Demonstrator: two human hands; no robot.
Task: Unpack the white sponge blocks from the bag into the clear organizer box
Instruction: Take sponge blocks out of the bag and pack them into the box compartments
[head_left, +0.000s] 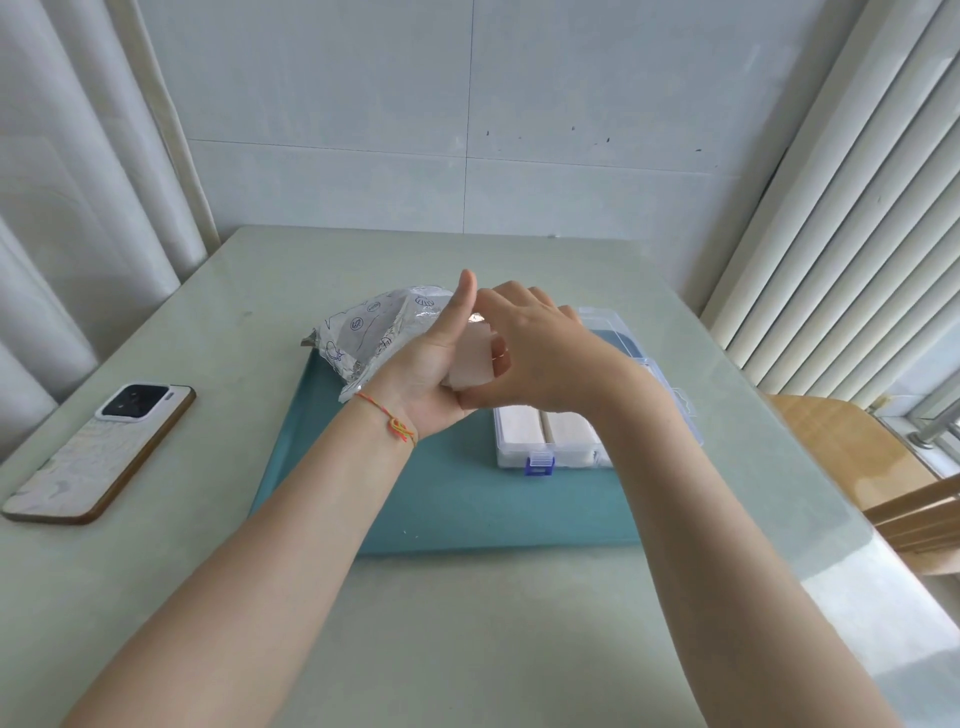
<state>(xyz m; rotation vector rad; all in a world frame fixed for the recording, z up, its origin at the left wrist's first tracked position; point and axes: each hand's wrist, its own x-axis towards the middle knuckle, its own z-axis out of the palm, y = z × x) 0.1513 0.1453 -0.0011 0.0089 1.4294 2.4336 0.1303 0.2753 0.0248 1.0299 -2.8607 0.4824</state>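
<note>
White sponge block (470, 358) clasped between left hand (434, 374), right hand (540, 353), above tray (447, 499)

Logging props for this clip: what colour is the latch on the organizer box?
Blue. The latch sits on the clear organizer box's near edge, seen in the head view.

bag (371, 332) – crinkled glossy foil | organizer box (550, 447) – clear plastic | table (467, 623) – smooth, glossy

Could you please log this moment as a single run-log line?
left hand: holds white sponge block | right hand: on same block | bag: on teal mat | organizer box: open, blocks inside
</note>
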